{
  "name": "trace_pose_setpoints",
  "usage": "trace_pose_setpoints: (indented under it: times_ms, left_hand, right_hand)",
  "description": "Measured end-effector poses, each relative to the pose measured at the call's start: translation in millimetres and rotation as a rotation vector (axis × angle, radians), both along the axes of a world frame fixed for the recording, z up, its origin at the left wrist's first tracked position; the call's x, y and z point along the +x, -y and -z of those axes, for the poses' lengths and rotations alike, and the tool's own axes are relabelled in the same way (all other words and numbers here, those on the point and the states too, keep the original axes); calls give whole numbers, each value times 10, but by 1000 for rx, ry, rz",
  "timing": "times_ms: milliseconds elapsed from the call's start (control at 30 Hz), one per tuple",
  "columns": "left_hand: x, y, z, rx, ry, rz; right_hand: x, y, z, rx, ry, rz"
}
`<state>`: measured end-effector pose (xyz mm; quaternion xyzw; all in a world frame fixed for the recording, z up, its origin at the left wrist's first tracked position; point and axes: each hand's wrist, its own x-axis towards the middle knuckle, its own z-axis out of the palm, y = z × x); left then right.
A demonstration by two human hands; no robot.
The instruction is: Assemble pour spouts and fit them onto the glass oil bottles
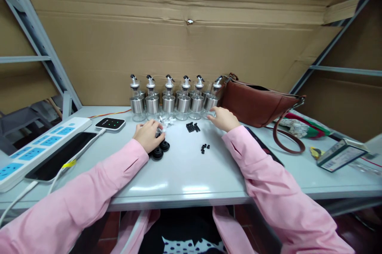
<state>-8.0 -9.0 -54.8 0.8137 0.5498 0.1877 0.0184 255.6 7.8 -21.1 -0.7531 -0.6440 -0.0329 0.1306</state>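
Cardboard-backed grey table (185, 170) carried a row of dispenser bottles (168, 101); left hand (148, 134) lay curled over black rubber stoppers (159, 150), hold unclear, right hand (223, 119) reached open-fingered, empty, toward the end bottle (211, 103), best grasped by its body.

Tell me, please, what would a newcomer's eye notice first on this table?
First, the row of small glass dispenser bottles with steel bands and pour spouts at the back of the grey table, against the cardboard wall. The right hand reaches to the rightmost bottle, beside a brown leather handbag. The left hand rests over round black rubber stoppers, and a white power strip with blue sockets lies far left.
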Motion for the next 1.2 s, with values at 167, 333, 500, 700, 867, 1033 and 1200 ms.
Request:
trace_pose_setpoints:
  times_ms: [167,333,500,700,867,1033,1200]
  left_hand:
    - [-12,22,-51,83,151,48]
    - [-6,66,-81,240,265,158]
    - [1,83,-51,358,295,275]
    - [11,113,-43,472,259,491]
    - [9,118,-45,525,225,639]
    - [16,104,-23,498,169,681]
    - [25,105,-4,473,170,719]
  right_hand:
    - [-34,36,-47,101,-57,41]
    - [-87,36,-83,249,-234,-170]
    - [-240,92,-86,197,-464,-594]
    - [-453,163,-8,4,-781,-767]
    - [-553,200,25,-52,-923,-846]
    - [-597,240,15,-77,-972,-827]
    - [-615,242,29,-95,-1004,-844]
